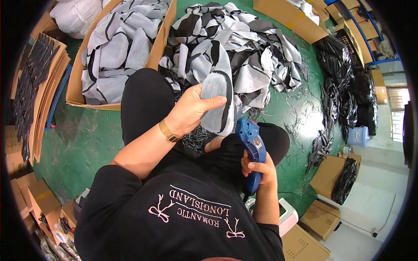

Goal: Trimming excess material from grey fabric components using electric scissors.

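My left hand (191, 111) is closed on a long, rounded piece of light grey fabric with a black band (214, 119), its thumb lying flat across the upper face. The piece hangs between my knees, in front of a heap of similar grey and black fabric pieces (244, 56). In my right hand (262, 172), fingers wrapped round its handle, is a blue handheld power tool (252, 141) with vent slots. Its head points up and away from me, close to the lower right edge of the fabric but apparently apart from it. The far side of the tool's head is hidden.
An open cardboard box (119, 56) of grey fabric pieces stands at the far left. Thin dark trimmings (300, 108) litter the green floor (69, 143). Black plastic bags (333, 61) and a light blue bucket (358, 136) line the right. Cardboard boxes (320, 219) lie at the near right.
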Demonstrator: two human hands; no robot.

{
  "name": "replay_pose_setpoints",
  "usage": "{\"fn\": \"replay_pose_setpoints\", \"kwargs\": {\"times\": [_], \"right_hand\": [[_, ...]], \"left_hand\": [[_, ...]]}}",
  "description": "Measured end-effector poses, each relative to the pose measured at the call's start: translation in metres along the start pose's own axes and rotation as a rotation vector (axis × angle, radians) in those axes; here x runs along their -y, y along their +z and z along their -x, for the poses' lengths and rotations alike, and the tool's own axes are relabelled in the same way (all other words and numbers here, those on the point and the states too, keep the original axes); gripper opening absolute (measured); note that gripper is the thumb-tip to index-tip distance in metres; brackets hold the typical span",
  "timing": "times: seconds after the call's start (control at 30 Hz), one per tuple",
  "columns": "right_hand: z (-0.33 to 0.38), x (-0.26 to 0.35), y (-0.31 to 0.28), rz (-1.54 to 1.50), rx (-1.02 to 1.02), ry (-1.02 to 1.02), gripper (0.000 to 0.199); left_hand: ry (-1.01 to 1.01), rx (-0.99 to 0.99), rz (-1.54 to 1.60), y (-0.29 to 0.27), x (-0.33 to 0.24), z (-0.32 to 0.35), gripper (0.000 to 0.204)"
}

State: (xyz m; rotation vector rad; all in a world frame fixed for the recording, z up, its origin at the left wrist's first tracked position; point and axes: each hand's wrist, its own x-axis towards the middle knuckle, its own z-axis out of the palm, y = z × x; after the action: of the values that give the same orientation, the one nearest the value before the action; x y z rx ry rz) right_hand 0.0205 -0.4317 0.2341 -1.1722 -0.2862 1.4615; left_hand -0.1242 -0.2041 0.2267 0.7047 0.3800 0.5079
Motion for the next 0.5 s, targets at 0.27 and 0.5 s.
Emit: {"fn": "replay_pose_setpoints", "kwargs": {"times": [0.27, 0.5], "right_hand": [[0.0, 0.006, 0.009, 0.121, -0.122, -0.116, 0.038], [0.003, 0.003, 0.005, 0.018, -0.008, -0.037, 0.038]], "left_hand": [[0.081, -0.066, -0.079, 0.0, 0.01, 0.0, 0.027], [0.082, -0.045, -0.043, 0.007, 0.005, 0.005, 0.027]]}}
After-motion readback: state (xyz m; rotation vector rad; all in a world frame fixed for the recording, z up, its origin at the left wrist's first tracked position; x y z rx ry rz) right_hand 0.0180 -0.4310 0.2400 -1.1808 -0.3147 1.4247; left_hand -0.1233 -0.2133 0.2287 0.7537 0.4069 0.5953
